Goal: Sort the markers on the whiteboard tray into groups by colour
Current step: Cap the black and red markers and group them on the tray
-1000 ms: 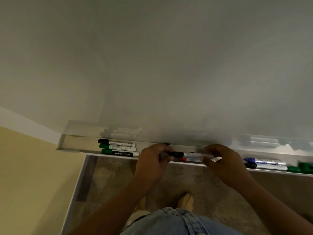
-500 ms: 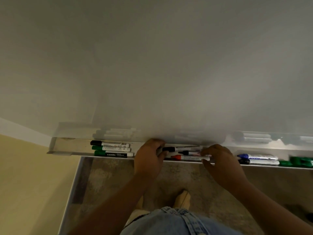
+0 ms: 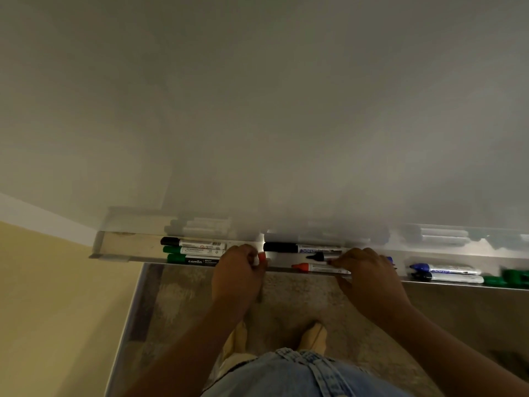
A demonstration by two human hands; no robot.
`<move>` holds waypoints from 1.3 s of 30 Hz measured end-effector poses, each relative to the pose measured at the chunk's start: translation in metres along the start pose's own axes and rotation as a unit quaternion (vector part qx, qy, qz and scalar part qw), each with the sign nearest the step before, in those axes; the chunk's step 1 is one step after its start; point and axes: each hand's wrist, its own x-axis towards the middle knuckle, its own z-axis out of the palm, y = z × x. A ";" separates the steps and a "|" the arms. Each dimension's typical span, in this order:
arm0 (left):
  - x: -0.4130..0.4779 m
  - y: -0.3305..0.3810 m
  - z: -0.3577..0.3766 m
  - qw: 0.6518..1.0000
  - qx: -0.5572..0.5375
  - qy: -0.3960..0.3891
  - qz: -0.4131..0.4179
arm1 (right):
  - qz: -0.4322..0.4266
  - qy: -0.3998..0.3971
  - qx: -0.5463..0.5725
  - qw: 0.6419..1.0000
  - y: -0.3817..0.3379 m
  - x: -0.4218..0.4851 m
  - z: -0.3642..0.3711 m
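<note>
The metal whiteboard tray [image 3: 114, 247] runs across the view. At its left lie a black-capped marker [image 3: 194, 242] and two green markers [image 3: 191, 250] [image 3: 190, 259]. In the middle are a thick black marker [image 3: 297, 247], a thin black marker [image 3: 316, 257] and a red marker [image 3: 312, 267]. My left hand [image 3: 237, 272] is curled around a red-tipped marker [image 3: 262, 257] at the tray's front lip; its body is mostly hidden in the fist. My right hand [image 3: 369, 282] pinches the red marker's right end, with a finger over the thin black one.
Two blue markers [image 3: 445, 273] lie right of my right hand, with green items [image 3: 512, 277] beyond them at the frame edge. The whiteboard [image 3: 286, 124] rises behind the tray. Below are carpet, my feet and a yellow wall [image 3: 57, 310] at left.
The thick black marker, lifted between both hands a second ago, now lies at the back of the tray. My left hand has drawn left and holds a red-tipped marker.
</note>
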 end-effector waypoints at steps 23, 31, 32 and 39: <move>-0.023 0.002 -0.039 0.943 -0.315 -0.095 0.049 | -0.007 0.051 0.189 0.981 -0.023 -0.021 -0.040; -0.040 0.020 -0.071 0.892 -0.431 -0.105 0.082 | -0.063 0.097 0.245 0.963 -0.048 -0.040 -0.081; -0.041 0.023 -0.073 0.893 -0.430 -0.103 0.090 | -0.067 0.100 0.243 0.963 -0.050 -0.040 -0.082; -0.041 0.029 -0.080 0.901 -0.409 -0.090 0.117 | -0.058 0.083 0.237 0.966 -0.059 -0.040 -0.085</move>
